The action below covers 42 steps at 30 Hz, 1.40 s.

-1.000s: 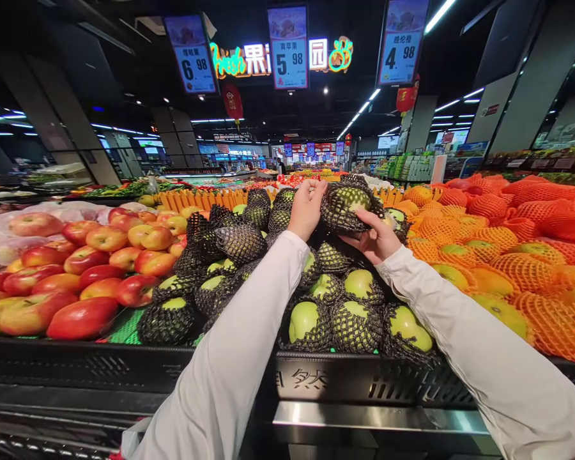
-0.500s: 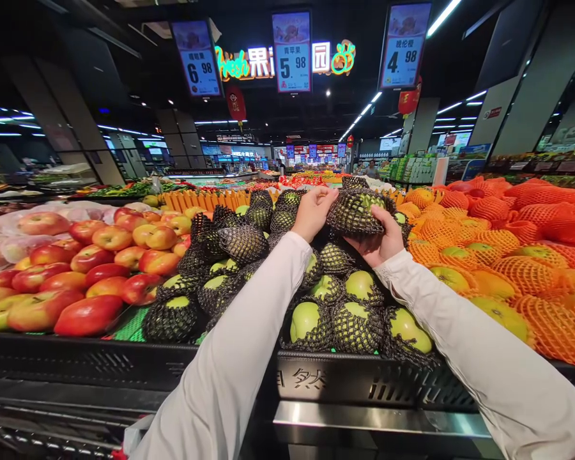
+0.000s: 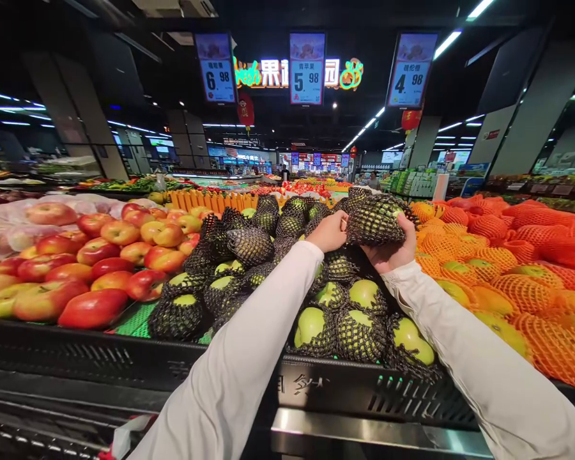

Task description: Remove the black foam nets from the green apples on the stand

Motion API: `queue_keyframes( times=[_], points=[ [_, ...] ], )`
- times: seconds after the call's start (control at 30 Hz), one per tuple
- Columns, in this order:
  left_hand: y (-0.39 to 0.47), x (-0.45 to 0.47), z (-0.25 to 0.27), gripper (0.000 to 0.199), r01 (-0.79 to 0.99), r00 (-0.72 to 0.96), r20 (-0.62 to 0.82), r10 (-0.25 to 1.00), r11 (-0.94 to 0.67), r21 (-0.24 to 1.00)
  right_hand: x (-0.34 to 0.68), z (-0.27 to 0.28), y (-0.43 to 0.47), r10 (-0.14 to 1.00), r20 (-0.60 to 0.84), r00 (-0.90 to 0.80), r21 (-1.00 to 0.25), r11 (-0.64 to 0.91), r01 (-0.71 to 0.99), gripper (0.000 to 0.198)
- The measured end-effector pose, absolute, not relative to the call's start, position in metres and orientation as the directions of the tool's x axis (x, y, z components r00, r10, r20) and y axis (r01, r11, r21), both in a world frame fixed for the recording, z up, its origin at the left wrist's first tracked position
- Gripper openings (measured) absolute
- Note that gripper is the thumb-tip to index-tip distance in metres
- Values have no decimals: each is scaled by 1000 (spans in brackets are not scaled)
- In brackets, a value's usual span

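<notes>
Above the pile, my right hand (image 3: 395,249) holds a green apple (image 3: 376,220) wrapped in a black foam net, with the thumb on its near right side and the palm beneath. At the apple's left end, my left hand (image 3: 329,231) is closed in a pinch on the edge of the net; the fingertips are partly hidden. More green apples (image 3: 364,294) in black nets lie below and around both hands in a black crate (image 3: 345,383). Green skin shows through the openings of several nets.
Red and yellow apples (image 3: 100,306) are heaped to the left. Oranges (image 3: 498,275) in orange nets lie to the right, with red-netted fruit (image 3: 531,220) behind them. A metal rail (image 3: 364,431) runs below the crate, and price screens (image 3: 307,67) hang overhead.
My left hand has lowered and its fingers have curled more tightly at the net's left end. The apple stays in my right hand, slightly further right and lower in view.
</notes>
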<state>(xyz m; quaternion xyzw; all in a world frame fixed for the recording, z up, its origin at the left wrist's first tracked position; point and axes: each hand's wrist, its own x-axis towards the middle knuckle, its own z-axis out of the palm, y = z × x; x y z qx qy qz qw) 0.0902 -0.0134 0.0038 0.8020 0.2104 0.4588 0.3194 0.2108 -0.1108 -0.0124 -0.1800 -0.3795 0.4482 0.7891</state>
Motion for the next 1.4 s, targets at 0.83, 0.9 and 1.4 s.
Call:
queue_keyframes(
  times=[0.83,0.9,1.4],
  points=[
    [-30,58,21,85,410,-246,752,611,-638,652,219,-24,-97,850,506,149,-863,499,84,62],
    [-26,46,22,81,548,-341,722,602,-497,673,220,-25,-96,827,536,167,-844,524,117,58],
    [-36,43,26,44,822,-35,719,694,-389,416,258,-9,-90,368,791,488,-607,563,560,30]
  ],
)
